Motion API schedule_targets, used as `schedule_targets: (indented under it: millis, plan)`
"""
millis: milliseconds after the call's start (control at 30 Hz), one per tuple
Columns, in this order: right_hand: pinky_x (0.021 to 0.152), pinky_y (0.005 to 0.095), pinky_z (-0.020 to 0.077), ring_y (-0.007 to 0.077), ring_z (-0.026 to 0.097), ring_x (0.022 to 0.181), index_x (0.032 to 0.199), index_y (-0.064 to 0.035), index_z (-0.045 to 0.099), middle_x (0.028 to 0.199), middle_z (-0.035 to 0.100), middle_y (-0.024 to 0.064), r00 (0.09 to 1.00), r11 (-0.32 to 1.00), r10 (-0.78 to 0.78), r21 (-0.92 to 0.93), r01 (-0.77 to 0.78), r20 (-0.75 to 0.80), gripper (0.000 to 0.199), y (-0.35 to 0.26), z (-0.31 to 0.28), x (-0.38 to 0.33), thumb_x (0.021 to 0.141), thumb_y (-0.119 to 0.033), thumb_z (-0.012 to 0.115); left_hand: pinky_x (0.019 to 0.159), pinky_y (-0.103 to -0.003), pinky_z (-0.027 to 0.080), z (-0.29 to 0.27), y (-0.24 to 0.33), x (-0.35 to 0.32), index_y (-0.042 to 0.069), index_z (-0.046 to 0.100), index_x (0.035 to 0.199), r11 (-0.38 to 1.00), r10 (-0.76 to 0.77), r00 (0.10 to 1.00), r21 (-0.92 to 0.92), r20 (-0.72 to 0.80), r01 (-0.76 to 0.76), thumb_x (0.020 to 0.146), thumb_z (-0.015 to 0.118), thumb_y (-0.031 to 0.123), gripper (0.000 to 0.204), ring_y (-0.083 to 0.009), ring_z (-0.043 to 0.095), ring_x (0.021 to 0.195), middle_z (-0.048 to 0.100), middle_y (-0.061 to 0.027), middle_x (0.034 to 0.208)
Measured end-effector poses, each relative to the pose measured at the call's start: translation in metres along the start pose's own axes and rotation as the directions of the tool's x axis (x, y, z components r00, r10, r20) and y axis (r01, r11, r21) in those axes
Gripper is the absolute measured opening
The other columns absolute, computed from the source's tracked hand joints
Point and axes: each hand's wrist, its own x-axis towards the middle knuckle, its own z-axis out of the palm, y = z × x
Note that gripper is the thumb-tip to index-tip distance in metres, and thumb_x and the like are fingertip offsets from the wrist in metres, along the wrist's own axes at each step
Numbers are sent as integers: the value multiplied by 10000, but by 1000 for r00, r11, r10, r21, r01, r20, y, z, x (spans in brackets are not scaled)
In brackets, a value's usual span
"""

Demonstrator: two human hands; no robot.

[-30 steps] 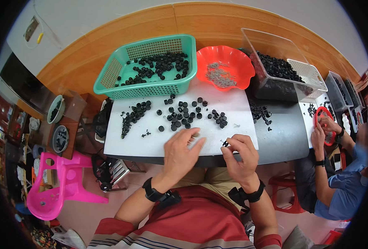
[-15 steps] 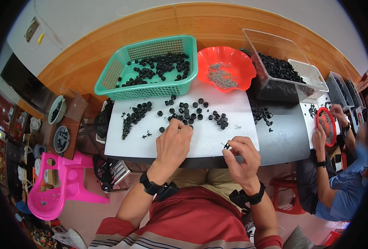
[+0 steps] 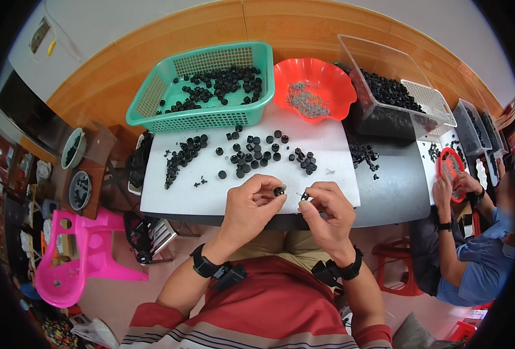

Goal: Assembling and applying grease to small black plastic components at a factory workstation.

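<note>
My left hand pinches a small round black plastic cap between thumb and fingertips. Facing it, with a narrow gap between, my right hand grips a small black plastic piece; a thin metal pin sticks out of it toward the cap. Both hands are above the front edge of a white foam board. Beyond them on the board lie loose black caps, a heap of smaller black parts on the left and a cluster of black parts on the right.
At the back stand a green basket of black parts, a red scalloped bowl of metal pins and a transparent bin of black parts. A person in blue works at the right. A pink plastic stool stands at the left.
My left hand has come back from the loose caps toward my right hand, and a black cap now shows in its fingers. My right hand has shifted slightly left, still holding its piece.
</note>
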Motion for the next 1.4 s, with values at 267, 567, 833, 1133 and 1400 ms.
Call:
schedule_targets:
  millis: [267,567,833,1133,1400]
  plan:
    - [598,242,541,116,664,711,1109,30,691,1046,662,144,999,999,30,43,-31,20,237,2,9,1,885,13,764,775,-250,593,0,-7,-6,-49,710,1125,971,-120,985,-194,126,143,901,758,-29,230,-101,698,850,749,-95,979]
    - [618,256,558,144,675,753,1111,39,695,1048,663,149,996,997,-76,-11,76,-41,245,5,15,5,883,-1,776,927,-317,611,-2,8,-13,-89,630,1287,834,-216,926,-435,310,340,985,670,17,323,-195,721,1035,714,-172,1180]
    - [644,239,544,117,646,760,1116,32,695,1061,663,139,996,999,-42,29,44,-79,248,3,17,3,880,17,770,960,-327,617,-5,-5,-12,-41,648,1279,683,-217,890,-589,401,431,1001,651,27,287,-202,710,1097,704,-152,1216]
    - [599,220,510,90,612,719,1122,29,693,1058,659,132,993,992,85,97,-77,-82,254,-4,12,-5,881,16,773,877,-280,655,-10,-26,-12,48,693,1196,386,-183,877,-788,444,479,994,648,11,211,-217,739,1006,712,-157,1175]
    - [577,232,511,100,621,693,1125,18,697,1036,661,123,999,999,-46,-18,46,17,254,-13,8,2,888,-15,782,905,-267,643,-13,-25,-14,27,701,1205,320,-252,874,-817,415,480,983,670,22,224,-207,741,1012,731,-161,1147]
